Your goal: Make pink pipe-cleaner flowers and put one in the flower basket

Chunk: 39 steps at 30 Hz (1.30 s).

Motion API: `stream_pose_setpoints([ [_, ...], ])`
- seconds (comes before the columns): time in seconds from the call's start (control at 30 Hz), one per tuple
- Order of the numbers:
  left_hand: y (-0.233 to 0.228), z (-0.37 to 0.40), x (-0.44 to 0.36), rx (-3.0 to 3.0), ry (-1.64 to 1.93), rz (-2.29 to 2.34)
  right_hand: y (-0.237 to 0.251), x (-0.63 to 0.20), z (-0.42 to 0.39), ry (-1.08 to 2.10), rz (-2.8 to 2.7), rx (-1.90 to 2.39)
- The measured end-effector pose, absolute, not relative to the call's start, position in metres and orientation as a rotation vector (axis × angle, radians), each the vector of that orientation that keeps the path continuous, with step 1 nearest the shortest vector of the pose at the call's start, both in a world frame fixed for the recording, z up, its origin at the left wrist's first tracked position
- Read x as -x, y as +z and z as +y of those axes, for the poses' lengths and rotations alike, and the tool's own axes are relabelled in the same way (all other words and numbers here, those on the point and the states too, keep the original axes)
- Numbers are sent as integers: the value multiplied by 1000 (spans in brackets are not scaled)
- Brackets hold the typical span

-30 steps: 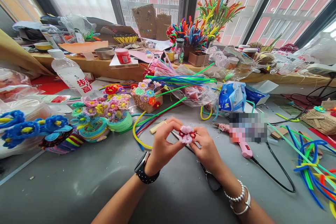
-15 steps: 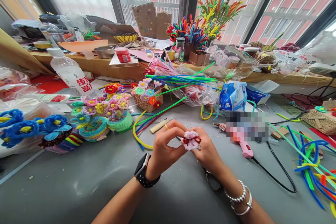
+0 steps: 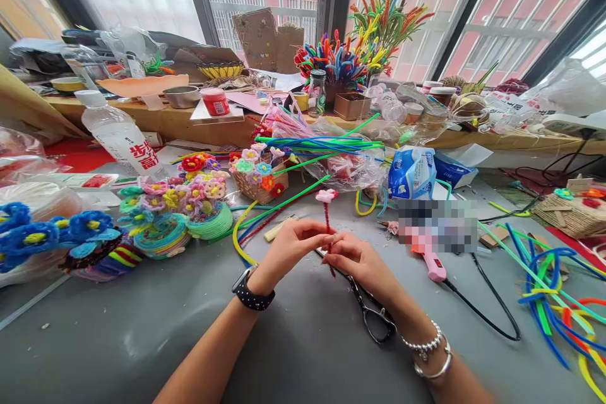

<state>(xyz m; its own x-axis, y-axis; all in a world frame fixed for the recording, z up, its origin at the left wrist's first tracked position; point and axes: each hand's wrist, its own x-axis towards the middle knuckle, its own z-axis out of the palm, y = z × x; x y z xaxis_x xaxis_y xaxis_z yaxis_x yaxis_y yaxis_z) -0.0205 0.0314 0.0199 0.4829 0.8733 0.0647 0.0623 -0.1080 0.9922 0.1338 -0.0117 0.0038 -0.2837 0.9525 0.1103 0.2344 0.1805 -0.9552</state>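
A pipe-cleaner flower [image 3: 326, 196] with a pale pink head and a dark red fuzzy stem stands upright between my hands. My left hand [image 3: 300, 242] pinches the stem from the left, partway down. From the right, the fingertips of my right hand [image 3: 356, 259] close on the same stem a little lower, and its end pokes out below them. Black-handled scissors [image 3: 376, 322] lie on the table beside my right wrist, their blades partly hidden by that hand.
Left on the grey table [image 3: 180, 347] are pipe-cleaner flower pots [image 3: 208, 218] and a water bottle [image 3: 125, 139]. A pink glue gun [image 3: 433, 265] with its cord lies right, near loose pipe cleaners [image 3: 544, 290]. Behind stand a tissue pack [image 3: 411, 172] and a small flower basket [image 3: 260, 186].
The flower, earlier tipped with its head toward me between my fingers, is now upright with its red stem showing. My right hand has shifted, uncovering more of the scissors.
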Motion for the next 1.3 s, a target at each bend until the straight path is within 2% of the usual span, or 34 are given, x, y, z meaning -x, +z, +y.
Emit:
stream_pose_setpoints([
  [0.17, 20, 33, 20, -1378, 932, 930, 4, -139, -9, 1134, -1651, 1247],
  [0.43, 20, 51, 40, -1133, 1312, 1072, 0, -166, -2, 463, -1857, 1898],
  [0.6, 20, 55, 45, -1021, 1368, 1028, -5, -172, -2, 516, -1981, 2106],
  [0.83, 21, 50, 38, -875, 1236, 933, -5, -167, -4, 308, -2072, 2339],
  [1.3, 18, 49, 38, -926, 1198, 948, -6, -163, -6, 352, -2141, 2350],
])
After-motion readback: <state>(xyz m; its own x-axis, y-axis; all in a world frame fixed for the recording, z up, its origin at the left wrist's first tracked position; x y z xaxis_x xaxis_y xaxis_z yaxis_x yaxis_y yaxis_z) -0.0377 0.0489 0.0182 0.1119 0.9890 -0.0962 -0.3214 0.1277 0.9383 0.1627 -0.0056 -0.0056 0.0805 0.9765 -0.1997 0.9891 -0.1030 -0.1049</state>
